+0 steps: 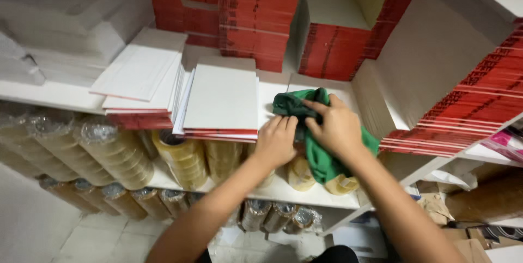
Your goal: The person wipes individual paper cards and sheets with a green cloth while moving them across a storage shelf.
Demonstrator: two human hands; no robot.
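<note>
Over at nine o'clock, on the lower shelf [163,178], rolls of clear packing tape [111,151] lie wrapped in film, with more brown rolls [125,200] on the level beneath. Above them, on the upper shelf [49,95], stacks of flat white cardboard sheets with red edges [220,99] sit side by side, one stack [143,72] fanned out loosely at ten o'clock.

Moving toward the centre, my left hand [276,142] rests with its fingers curled down at the shelf's front edge, pressing on the near side of the green cloth [321,156]. It is closed lightly on the fabric rather than spread wide. Just beside it, my right hand [338,127] lies on top of the cloth, thumb and forefinger pinching a bunched fold, the other fingers bent over it.

The cloth itself sits at the front of the upper shelf at about one o'clock from my left hand, partly crumpled on the shelf and partly hanging over the edge in front of the yellowish tape rolls [340,184] below. It looks soft, light and limp: it will sag and slide wherever it is not held, so I judge the bunched upper part to be the best place to grip, gathering enough fabric that it does not slip through my fingers. Nothing about it seems fragile.

Farther right, from two to three o'clock, tall slanted stacks of red-edged cardboard [468,105] lean against the shelving, and more red stacks [256,17] stand behind at twelve o'clock.
</note>
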